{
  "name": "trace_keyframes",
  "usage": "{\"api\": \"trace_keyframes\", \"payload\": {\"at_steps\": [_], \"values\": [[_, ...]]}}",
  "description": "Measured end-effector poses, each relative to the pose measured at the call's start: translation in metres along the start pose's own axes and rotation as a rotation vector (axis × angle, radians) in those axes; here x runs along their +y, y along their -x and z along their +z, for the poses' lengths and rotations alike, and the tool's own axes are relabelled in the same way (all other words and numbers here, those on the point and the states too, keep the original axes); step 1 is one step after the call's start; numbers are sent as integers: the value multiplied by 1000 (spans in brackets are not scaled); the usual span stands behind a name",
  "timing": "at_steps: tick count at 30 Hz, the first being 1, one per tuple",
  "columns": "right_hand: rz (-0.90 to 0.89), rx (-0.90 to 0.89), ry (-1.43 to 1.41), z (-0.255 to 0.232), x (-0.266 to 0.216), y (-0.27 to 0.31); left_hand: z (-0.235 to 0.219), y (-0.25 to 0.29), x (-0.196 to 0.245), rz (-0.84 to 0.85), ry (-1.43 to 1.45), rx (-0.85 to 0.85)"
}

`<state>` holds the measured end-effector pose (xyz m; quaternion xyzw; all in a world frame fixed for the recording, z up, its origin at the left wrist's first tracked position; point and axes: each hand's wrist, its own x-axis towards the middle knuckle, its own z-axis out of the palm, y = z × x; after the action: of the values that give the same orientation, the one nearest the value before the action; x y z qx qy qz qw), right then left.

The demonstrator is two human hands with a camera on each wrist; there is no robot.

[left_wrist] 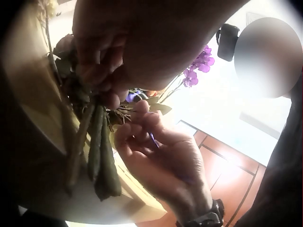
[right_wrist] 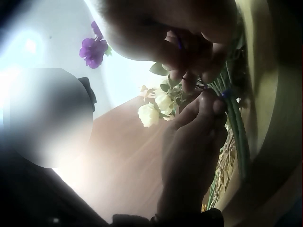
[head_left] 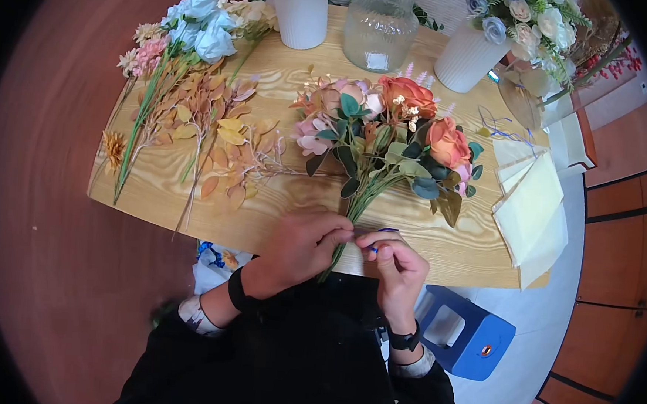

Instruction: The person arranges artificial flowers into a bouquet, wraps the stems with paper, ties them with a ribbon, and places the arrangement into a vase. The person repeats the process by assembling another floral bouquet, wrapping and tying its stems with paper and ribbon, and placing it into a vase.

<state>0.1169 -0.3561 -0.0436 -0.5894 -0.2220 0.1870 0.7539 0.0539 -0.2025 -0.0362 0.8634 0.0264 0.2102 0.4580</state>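
Note:
A bouquet of artificial flowers [head_left: 411, 96], orange roses and pink blooms among green leaves, lies on the table with its stems [head_left: 368, 194] toward the person. The left hand [head_left: 302, 245] grips the stems near the table's front edge, fingertips pinched together. Just right of them, the right hand [head_left: 401, 270] pinches a thin blue tie [head_left: 374, 249] between thumb and fingers. In the right wrist view a blue band [right_wrist: 226, 94] lies around the green stems. The cut stem ends [left_wrist: 106, 182] stick out below the left hand in the left wrist view.
Loose blue flowers [head_left: 201, 28] and yellow-orange leaf sprays [head_left: 231, 141] lie at the left. White vases [head_left: 299, 15] and a glass jar [head_left: 380, 28] stand behind. Wrapping sheets [head_left: 532, 207] and blue ties [head_left: 502, 128] lie right. A blue bin [head_left: 481, 345] stands below the table.

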Motion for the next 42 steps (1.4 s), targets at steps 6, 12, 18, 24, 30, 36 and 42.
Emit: {"api": "trace_keyframes", "payload": {"at_steps": [6,12,18,24,30,36,42], "values": [[-123,-70,74,12,-6,-19,5,-2,-3,134,52,59],[-59,-123,115,13,-10,-26,2,7,-5,-283,237,-29],[-98,-211,371,1,5,-29,4,8,-9,-297,301,-12],[-163,-168,433,4,9,-27,8,11,-15,-291,308,28],[-227,-180,322,7,8,-24,1,6,-3,-375,345,15],[-28,-145,191,6,9,-22,-1,6,-3,-266,138,-22],[-33,-81,258,9,15,-20,5,11,-9,-265,285,52]]}}
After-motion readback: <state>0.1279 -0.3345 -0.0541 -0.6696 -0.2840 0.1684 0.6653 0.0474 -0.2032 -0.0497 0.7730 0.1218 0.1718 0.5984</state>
